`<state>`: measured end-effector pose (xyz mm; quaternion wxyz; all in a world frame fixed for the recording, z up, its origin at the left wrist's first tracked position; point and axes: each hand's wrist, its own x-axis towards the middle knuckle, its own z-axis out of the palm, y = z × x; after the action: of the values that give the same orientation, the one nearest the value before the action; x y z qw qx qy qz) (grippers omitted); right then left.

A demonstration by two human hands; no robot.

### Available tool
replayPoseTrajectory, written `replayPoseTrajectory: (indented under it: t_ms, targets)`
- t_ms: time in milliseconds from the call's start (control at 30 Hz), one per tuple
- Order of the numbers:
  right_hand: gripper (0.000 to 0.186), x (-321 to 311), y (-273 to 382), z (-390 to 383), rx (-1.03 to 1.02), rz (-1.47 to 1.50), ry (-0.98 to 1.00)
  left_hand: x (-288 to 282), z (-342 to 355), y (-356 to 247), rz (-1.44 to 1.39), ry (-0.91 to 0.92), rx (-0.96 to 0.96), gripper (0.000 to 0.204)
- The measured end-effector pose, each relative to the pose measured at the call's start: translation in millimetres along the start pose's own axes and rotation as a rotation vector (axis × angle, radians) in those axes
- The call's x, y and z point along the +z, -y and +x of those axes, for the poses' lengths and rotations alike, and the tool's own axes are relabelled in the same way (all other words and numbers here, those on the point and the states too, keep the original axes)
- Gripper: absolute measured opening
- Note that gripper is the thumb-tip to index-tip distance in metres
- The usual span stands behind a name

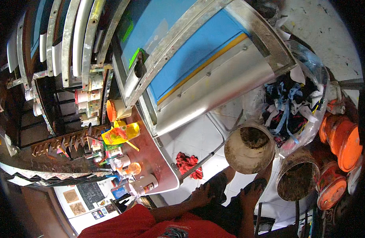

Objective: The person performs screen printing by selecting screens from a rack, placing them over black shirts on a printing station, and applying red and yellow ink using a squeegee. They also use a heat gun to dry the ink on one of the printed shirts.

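Bare-skinned, my left hand (pixel 200 195) rests on my dark-clad left thigh at the bottom centre, fingers apart and holding nothing. Farther right, my right hand (pixel 250 195) lies on the other thigh, its fingers loosely spread. Nearest my left hand is a reddish-brown tabletop (pixel 158 166) bearing a white pot (pixel 141 186), a yellow packet (pixel 121 133) and several small containers. A crumpled red cloth (pixel 186 164) lies on the tiles beyond my hands. Two grimy open buckets (pixel 249 158) stand beyond and right of my right hand.
A blue screen frame (pixel 190 55) with a steel trough (pixel 214 95) spans the top centre. Racked frames (pixel 73 35) fill the upper left. At right are a plastic bag (pixel 289 111) of scraps, orange lidded buckets (pixel 347 148) and white tiled flooring (pixel 204 141).
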<state>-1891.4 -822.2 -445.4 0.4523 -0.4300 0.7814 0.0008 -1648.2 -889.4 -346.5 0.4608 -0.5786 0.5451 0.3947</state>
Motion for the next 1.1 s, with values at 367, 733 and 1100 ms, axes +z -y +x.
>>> replayPoseTrajectory:
  t_ms: [367,733,1100]
  targets:
    - [0.034,-182.7,102.3,22.3,-0.055,0.688,-0.223,-97.8,-84.8,26.7,-1.098,-0.373,0.231,0.049]
    - [0.033,-474.0,442.9,220.5,-0.932,1.080,-0.144,-450.9,-35.3,204.1,-2.245,-0.988,0.888,0.025]
    - [0.050,-487.0,590.4,415.2,-0.872,1.222,0.097,-567.5,64.2,260.6,-2.273,-0.673,0.820,0.032]
